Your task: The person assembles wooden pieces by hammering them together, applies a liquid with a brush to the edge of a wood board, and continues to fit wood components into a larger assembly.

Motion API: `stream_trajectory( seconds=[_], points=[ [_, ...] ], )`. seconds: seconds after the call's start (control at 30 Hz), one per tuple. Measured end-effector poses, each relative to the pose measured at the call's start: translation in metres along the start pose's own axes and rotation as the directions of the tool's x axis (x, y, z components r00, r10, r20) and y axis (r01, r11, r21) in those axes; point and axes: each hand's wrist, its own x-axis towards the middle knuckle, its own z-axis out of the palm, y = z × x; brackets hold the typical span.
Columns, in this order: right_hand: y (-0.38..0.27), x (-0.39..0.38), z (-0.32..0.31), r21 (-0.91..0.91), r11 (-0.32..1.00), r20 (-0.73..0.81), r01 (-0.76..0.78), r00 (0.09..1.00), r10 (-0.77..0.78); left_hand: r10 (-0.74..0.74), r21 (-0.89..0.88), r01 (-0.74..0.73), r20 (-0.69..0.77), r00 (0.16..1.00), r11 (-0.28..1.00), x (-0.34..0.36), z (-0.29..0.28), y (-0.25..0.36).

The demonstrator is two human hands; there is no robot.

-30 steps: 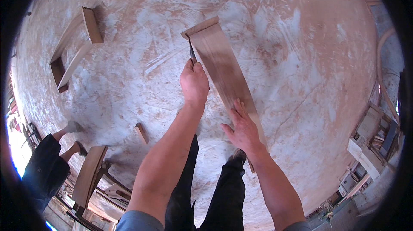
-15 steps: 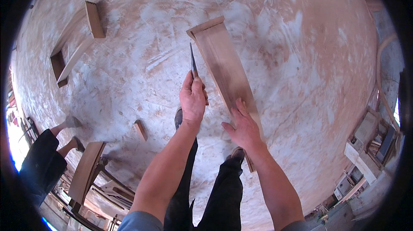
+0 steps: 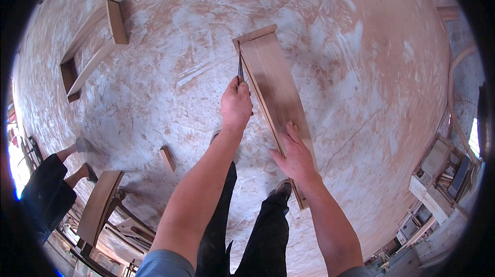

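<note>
Gripping a pointy tool (image 3: 240, 64), the left hand (image 3: 237, 106) might slip if the flat right hand (image 3: 297, 157) lets the board (image 3: 276, 84) wobble.

Wooden frame (image 3: 95, 61), small block (image 3: 167, 159)

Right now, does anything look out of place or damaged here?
No clear damage shows. One small wooden block looks stray: it lies alone on the pale-smeared floor, left of the left hand, apart from the board under the right hand.
</note>
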Motion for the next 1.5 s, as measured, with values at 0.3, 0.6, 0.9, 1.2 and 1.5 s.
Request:
stream_trajectory(
  seconds=[0.3,0.6,0.9,1.2,1.5],
  points=[
    [0.004,0.000,0.006,-0.030,0.999,-0.048,0.037,0.998,-0.039,-0.008,-0.106,0.007,-0.013,1.000,0.994,0.005,0.016,0.008],
    [0.006,0.000,0.006,-0.039,0.994,-0.089,0.097,0.991,-0.101,-0.065,-0.158,0.056,-0.052,0.997,0.986,-0.003,0.032,0.017],
    [0.008,-0.001,0.005,-0.015,0.999,-0.051,0.049,0.997,-0.050,-0.020,-0.123,0.013,-0.053,0.998,0.992,0.004,0.029,0.014],
    [0.008,0.001,0.001,0.013,0.999,-0.025,0.050,0.998,-0.049,0.179,0.301,-0.133,-0.131,0.975,0.944,0.011,0.021,0.001],
    [0.003,0.001,-0.007,-0.014,0.999,0.012,0.033,0.999,-0.033,0.170,0.159,-0.148,-0.140,0.975,0.976,0.009,0.026,-0.003]
  ],
)
